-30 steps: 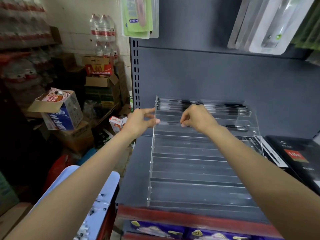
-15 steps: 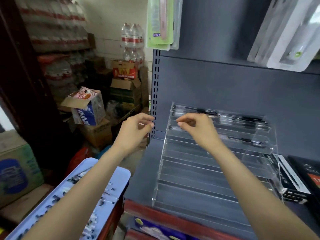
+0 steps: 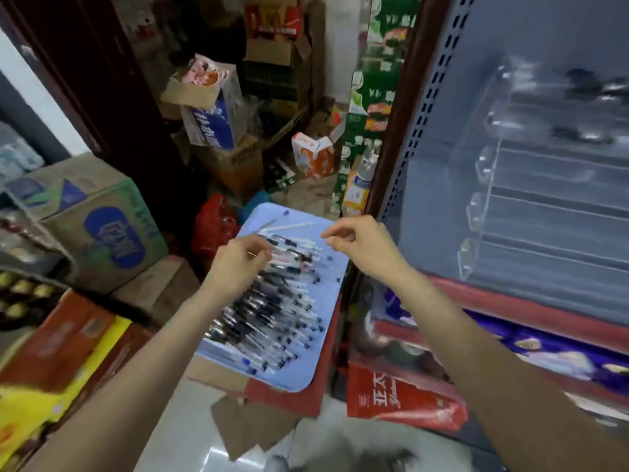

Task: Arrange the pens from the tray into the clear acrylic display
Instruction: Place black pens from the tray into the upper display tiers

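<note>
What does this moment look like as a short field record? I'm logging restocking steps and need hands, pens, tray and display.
left hand: over the pens, fingers curled; any grip hidden by blur
right hand: above the tray's far end, fingers loosely curled, holding nothing
pens: heaped on the tray
tray: pale blue, left of the shelf
display: clear acrylic, on the grey shelf, lower rows bare

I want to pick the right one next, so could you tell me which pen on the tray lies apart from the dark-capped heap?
The pale white pen at the tray's far end, lying crosswise beyond both hands; the others are dark-capped and heaped together.
</note>
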The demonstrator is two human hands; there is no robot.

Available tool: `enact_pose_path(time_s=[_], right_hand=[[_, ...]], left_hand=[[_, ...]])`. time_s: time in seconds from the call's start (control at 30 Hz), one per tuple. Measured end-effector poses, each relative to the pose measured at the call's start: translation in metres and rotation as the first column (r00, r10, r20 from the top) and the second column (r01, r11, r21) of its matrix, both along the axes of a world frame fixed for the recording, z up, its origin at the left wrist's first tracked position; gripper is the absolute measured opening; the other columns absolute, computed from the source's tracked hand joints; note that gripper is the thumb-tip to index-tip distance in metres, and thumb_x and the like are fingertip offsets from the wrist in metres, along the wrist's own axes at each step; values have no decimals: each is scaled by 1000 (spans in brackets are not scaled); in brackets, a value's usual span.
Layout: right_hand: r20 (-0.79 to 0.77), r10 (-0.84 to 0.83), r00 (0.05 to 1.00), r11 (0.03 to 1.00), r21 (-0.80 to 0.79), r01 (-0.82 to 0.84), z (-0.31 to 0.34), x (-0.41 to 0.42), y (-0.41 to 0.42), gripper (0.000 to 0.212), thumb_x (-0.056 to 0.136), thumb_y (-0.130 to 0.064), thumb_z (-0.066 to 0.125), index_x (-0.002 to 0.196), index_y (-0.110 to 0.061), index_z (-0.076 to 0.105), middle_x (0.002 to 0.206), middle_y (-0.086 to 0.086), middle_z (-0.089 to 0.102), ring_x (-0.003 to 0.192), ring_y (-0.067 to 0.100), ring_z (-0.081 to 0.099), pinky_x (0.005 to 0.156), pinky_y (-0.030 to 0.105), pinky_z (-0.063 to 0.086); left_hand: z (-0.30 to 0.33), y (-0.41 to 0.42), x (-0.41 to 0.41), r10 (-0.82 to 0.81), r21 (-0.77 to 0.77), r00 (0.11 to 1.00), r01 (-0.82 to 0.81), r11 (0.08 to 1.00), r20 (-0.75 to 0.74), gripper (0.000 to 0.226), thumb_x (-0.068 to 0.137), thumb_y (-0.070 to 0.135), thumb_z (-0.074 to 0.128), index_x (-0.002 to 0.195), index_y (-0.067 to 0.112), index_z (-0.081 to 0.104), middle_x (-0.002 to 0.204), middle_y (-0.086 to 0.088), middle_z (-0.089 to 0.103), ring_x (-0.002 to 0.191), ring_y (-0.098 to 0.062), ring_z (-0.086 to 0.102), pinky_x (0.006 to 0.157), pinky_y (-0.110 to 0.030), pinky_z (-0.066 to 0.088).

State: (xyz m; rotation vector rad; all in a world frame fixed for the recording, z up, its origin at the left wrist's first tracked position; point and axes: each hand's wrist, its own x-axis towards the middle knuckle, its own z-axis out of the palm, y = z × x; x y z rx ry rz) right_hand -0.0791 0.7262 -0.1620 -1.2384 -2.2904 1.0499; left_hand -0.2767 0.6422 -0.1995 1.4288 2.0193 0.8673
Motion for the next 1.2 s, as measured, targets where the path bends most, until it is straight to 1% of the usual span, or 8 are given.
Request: enact_pose_path(time_s=[0.1,0.3,0.53,0.7,0.83,0.97,1.07,1.2], right_hand=[[111,-3,994,994,-108,15,-41,-24,-19,23,96,-10,51,116,-6,63,119,11,63,97,17,60,85,17,42],[302,18,953,974,-222,52,-100,-54,-32,38,97,-14,51,135,-8,49,139,11,51,125,24,50,107,35,38],[389,-58,919,985,-125,115,-118,-72,-27,30,96,-8,46,122,-10,60,113,17,66,94,29,65,83,41,54],[344,-101,933,980,-129,153,-118,-72,-24,22,94,-7,49,106,-7,67,105,16,69,93,29,65,85,43,53],[279,-144,949,965,-173,197,-117,-68,-24,21,94,-6,50,107,-4,67,115,13,66,106,24,61,93,30,48],[232,-185,955,945,-224,238,-117,-66,-23,20,93,-10,55,109,-5,67,112,11,67,105,20,61,83,19,42],[195,-218,956,929,-257,265,-116,-66,-23,19,92,-10,57,107,-5,68,106,10,68,98,19,61,79,19,42],[143,-250,958,914,-291,282,-114,-66,-23,17,91,-11,58,104,-4,68,89,6,62,84,16,57,77,24,43]], left_hand=[[-35,-10,-16,-83,-115,989,69,991,-123,21,94,10,52,109,5,65,106,-13,68,95,-25,62,76,-22,38],[-87,-6,-34,-374,-305,838,264,915,-397,36,98,12,42,133,17,50,142,-4,46,125,-27,47,95,-40,45],[-92,18,-39,-476,-315,658,357,880,-583,33,97,13,45,128,24,53,126,-1,49,119,-25,45,92,-35,31],[-84,35,-39,-598,-378,466,484,790,-652,23,95,16,47,114,25,58,116,1,54,112,-21,50,91,-32,29],[-82,41,-34,-649,-421,349,540,729,-676,19,94,13,44,106,19,57,110,-1,54,105,-22,50,89,-30,29],[-87,38,-34,-606,-377,252,589,715,-754,16,93,11,48,107,10,55,108,-6,56,99,-25,53,82,-32,35],[-91,35,-39,-456,-181,270,661,728,-848,22,70,14,80,80,12,60,70,0,62,66,-20,58,61,-28,41],[-93,30,-41,-362,-11,386,672,740,-848,20,73,15,78,86,15,63,73,1,62,68,-20,59,67,-29,29]])
